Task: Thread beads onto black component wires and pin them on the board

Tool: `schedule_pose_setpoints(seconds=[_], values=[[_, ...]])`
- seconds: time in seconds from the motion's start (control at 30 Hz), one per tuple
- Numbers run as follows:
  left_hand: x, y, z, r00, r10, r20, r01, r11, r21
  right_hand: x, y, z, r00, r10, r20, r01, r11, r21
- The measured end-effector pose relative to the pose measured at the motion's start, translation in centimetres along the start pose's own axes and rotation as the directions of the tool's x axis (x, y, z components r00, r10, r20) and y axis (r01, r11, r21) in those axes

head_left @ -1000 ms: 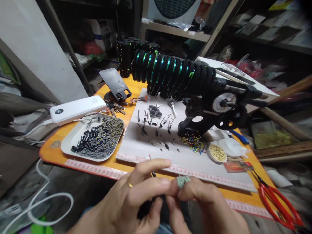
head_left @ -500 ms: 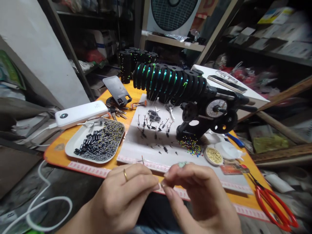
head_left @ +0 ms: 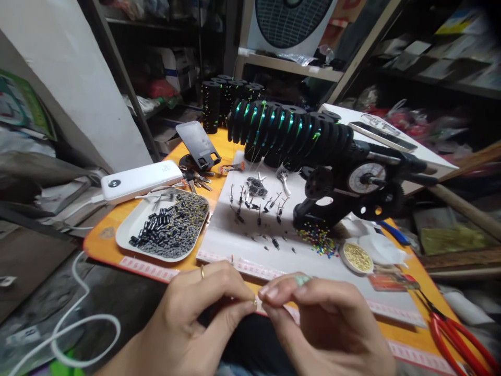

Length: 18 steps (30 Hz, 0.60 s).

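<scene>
My left hand (head_left: 199, 313), with a ring on one finger, is closed in a pinch at the table's front edge. A tiny gold-coloured piece (head_left: 254, 303) shows at its fingertips, too small to name surely. Close beside it, my right hand (head_left: 332, 318) pinches thumb against fingers; what lies between them is hidden. A pale green wrap (head_left: 302, 280) is around one right finger. Beyond the hands, small black parts with thin stems (head_left: 259, 216) stand and lie on the white board (head_left: 223, 237). Coloured beads (head_left: 319, 239) and a dish of gold beads (head_left: 357, 257) are to the right.
A white tray (head_left: 124, 235) of grey and black pieces stands left, near a white power bank (head_left: 141, 181). A black geared machine with ribbed rollers (head_left: 289, 128) rises behind the board. Red-handled scissors (head_left: 462, 339) lie at the right edge, and a white cable (head_left: 84, 292) loops at left.
The view has shifted, so the table sits further right in the picture. Both hands stay fingertip to fingertip; the right thumb and fingers have come together, and the gold-coloured piece now shows at the left fingertips.
</scene>
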<state>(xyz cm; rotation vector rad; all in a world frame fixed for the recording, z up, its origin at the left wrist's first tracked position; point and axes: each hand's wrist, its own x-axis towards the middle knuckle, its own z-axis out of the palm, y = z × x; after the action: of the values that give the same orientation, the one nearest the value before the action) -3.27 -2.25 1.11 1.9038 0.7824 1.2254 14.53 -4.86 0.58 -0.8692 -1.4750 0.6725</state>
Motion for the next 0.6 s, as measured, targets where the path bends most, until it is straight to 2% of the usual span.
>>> schedule_pose_setpoints(seconds=[0.07,0.1,0.13,0.2,0.23,0.3,0.37,0.4,0.43,0.53,0.6], values=[[0.0,-0.1,0.0,1.0,-0.005,-0.003,0.005,1.0,0.003,0.3,0.4,-0.1,0.998,0.061,-0.009,-0.06,0.997,0.052],[0.0,-0.2,0.0,1.0,-0.015,-0.004,0.015,1.0,0.0,0.4,0.5,-0.2,1.0,0.029,0.003,-0.029,0.999,0.019],[0.0,-0.3,0.0,1.0,-0.031,-0.005,0.031,1.0,-0.004,0.4,0.6,-0.6,0.999,-0.028,0.028,0.029,0.998,-0.056],[-0.1,-0.4,-0.2,0.998,-0.059,-0.005,0.059,0.998,-0.017,0.2,0.8,-1.6,0.974,-0.15,0.171,0.194,0.941,-0.277],[-0.1,-0.5,-0.3,0.998,-0.069,-0.005,0.068,0.997,-0.025,0.1,0.8,-2.2,0.94,-0.193,0.281,0.294,0.876,-0.381],[-0.2,-0.6,-0.5,0.996,-0.087,0.001,0.087,0.995,-0.039,-0.1,0.9,-3.6,0.845,-0.217,0.489,0.475,0.725,-0.499],[-0.2,-0.7,-0.6,0.994,-0.111,0.018,0.112,0.993,-0.046,-0.3,1.0,-4.4,0.775,-0.22,0.592,0.578,0.625,-0.524],[-0.2,-0.8,-0.6,0.992,-0.121,0.025,0.122,0.991,-0.047,-0.3,1.0,-4.6,0.773,-0.219,0.596,0.586,0.608,-0.536],[-0.2,-0.8,-0.6,0.991,-0.13,0.032,0.132,0.99,-0.046,-0.3,1.0,-4.5,0.797,-0.209,0.567,0.558,0.616,-0.557],[-0.2,-0.9,-0.5,0.989,-0.143,0.042,0.145,0.989,-0.042,-0.2,0.8,-3.7,0.903,-0.164,0.397,0.381,0.732,-0.565],[-0.3,-0.9,-0.5,0.984,-0.169,0.051,0.171,0.985,-0.037,0.0,0.7,-3.2,0.935,-0.123,0.333,0.289,0.808,-0.514]])
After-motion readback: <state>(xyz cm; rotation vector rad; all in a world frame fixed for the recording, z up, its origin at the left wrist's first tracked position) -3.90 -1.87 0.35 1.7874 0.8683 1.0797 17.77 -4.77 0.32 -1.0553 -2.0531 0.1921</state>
